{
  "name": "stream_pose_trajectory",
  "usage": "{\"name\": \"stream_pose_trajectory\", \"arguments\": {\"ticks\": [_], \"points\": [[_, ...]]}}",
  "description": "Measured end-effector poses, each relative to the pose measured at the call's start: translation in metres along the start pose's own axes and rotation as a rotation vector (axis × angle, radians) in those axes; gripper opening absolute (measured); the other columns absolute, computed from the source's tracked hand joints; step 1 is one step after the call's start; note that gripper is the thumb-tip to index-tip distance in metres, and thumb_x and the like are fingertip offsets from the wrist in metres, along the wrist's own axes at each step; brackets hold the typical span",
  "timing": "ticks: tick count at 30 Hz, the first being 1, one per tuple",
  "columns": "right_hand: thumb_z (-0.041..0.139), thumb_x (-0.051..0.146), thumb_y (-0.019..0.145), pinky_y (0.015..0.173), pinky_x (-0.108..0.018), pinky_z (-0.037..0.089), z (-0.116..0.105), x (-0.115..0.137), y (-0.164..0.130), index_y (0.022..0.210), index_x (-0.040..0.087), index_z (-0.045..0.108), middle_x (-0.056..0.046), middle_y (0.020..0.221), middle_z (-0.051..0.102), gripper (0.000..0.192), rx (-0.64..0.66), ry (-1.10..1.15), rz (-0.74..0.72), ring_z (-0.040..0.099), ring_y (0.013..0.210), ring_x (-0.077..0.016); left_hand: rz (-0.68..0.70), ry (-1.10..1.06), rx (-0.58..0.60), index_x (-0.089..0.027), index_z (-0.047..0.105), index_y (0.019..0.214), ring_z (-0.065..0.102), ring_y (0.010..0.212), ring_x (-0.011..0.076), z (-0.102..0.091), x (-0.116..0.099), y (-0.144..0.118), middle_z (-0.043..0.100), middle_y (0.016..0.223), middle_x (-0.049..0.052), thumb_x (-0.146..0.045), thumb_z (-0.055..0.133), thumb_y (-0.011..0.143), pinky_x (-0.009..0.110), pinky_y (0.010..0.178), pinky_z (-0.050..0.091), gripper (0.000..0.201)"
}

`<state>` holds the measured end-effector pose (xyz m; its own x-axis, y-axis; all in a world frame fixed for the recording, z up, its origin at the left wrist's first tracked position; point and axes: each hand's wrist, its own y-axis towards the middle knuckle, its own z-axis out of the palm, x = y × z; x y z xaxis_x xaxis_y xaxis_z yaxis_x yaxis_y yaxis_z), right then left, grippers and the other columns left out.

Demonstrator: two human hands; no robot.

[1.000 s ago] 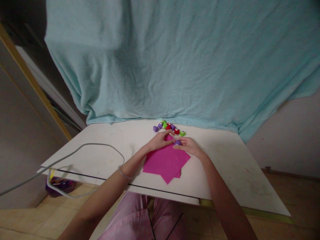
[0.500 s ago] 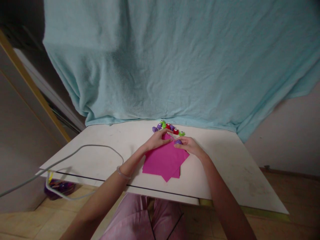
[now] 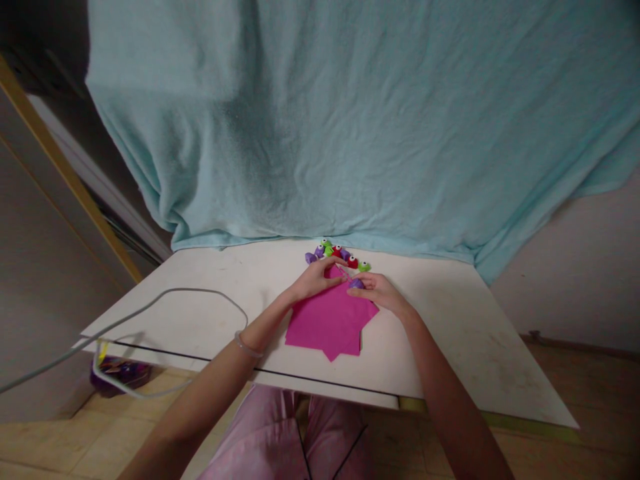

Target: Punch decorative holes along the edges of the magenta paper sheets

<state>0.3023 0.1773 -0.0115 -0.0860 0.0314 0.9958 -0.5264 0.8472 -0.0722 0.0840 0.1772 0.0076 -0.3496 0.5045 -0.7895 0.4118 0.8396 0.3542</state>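
Note:
Magenta paper sheets (image 3: 327,320) lie stacked on a white table (image 3: 210,313), corners fanned out. My left hand (image 3: 315,280) rests on the far corner of the top sheet, fingers pressing it. My right hand (image 3: 380,291) meets it there and pinches a small purple piece (image 3: 356,283) at the paper's edge. Just beyond my fingers lies a row of small paper figures (image 3: 336,253), purple, green and red, with googly eyes.
A light blue blanket (image 3: 350,120) hangs behind the table and drapes onto its far edge. A grey cable (image 3: 165,297) curves across the table's left part and off the edge. Pink trousers (image 3: 280,433) show below the front edge.
Both hands stay at the far corner of the paper. The top sheet has turned slightly, so its near corner sits a little closer to the stack.

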Motion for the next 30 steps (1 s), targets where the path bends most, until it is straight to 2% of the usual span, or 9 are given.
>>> {"name": "stream_pose_trajectory", "arguments": {"ticks": [8, 11, 15, 18, 25, 30], "points": [[0.083, 0.038, 0.061, 0.078, -0.031, 0.05, 0.002, 0.001, 0.0, 0.1, 0.016, 0.064, -0.004, 0.089, 0.068, 0.049, -0.017, -0.044, -0.048, 0.064, 0.079, -0.0181, -0.012, 0.015, 0.011, -0.017, 0.061, 0.115, 0.059, 0.101, 0.0203, 0.001, 0.0, 0.0, 0.065, 0.112, 0.007, -0.033, 0.063, 0.081, 0.032, 0.093, 0.042, 0.038], [0.083, 0.037, 0.061, 0.08, -0.033, 0.051, 0.001, -0.003, 0.002, 0.107, 0.018, 0.061, -0.005, 0.094, 0.068, 0.055, -0.026, -0.032, -0.069, 0.065, 0.083, -0.0193, -0.01, 0.016, 0.0, -0.018, 0.061, 0.115, 0.06, 0.1, 0.0203, 0.002, -0.002, 0.0, 0.065, 0.111, 0.006, -0.034, 0.062, 0.081, 0.032, 0.093, 0.043, 0.037], [0.084, 0.037, 0.059, 0.077, -0.034, 0.051, -0.002, -0.009, 0.006, 0.106, 0.022, 0.054, -0.002, 0.087, 0.069, 0.058, -0.082, -0.006, -0.073, 0.066, 0.08, -0.019, -0.009, 0.014, -0.013, -0.019, 0.062, 0.112, 0.06, 0.101, 0.0205, 0.004, -0.005, 0.0, 0.065, 0.111, 0.006, -0.033, 0.06, 0.082, 0.032, 0.094, 0.043, 0.033], [0.084, 0.038, 0.059, 0.076, -0.033, 0.051, -0.003, -0.01, 0.006, 0.099, 0.021, 0.056, -0.003, 0.085, 0.069, 0.052, -0.092, -0.022, -0.06, 0.066, 0.079, -0.0188, -0.016, 0.012, -0.034, -0.019, 0.063, 0.112, 0.059, 0.103, 0.0208, 0.005, -0.006, 0.0, 0.065, 0.111, 0.006, -0.032, 0.06, 0.083, 0.032, 0.095, 0.042, 0.032], [0.084, 0.035, 0.06, 0.079, -0.031, 0.051, 0.0, -0.006, 0.004, 0.104, 0.016, 0.063, -0.006, 0.095, 0.069, 0.053, -0.078, -0.039, -0.061, 0.065, 0.081, -0.0182, 0.003, 0.015, -0.052, -0.019, 0.063, 0.112, 0.059, 0.104, 0.02, 0.006, -0.006, 0.0, 0.065, 0.112, 0.005, -0.03, 0.06, 0.082, 0.032, 0.097, 0.041, 0.031], [0.083, 0.035, 0.061, 0.076, -0.03, 0.051, 0.001, -0.004, 0.003, 0.104, 0.016, 0.065, -0.005, 0.091, 0.068, 0.051, -0.052, -0.052, -0.07, 0.064, 0.079, -0.0171, 0.026, 0.013, -0.054, -0.019, 0.062, 0.112, 0.06, 0.104, 0.0194, 0.007, -0.006, -0.001, 0.065, 0.112, 0.005, -0.031, 0.06, 0.083, 0.031, 0.097, 0.041, 0.031]]}}
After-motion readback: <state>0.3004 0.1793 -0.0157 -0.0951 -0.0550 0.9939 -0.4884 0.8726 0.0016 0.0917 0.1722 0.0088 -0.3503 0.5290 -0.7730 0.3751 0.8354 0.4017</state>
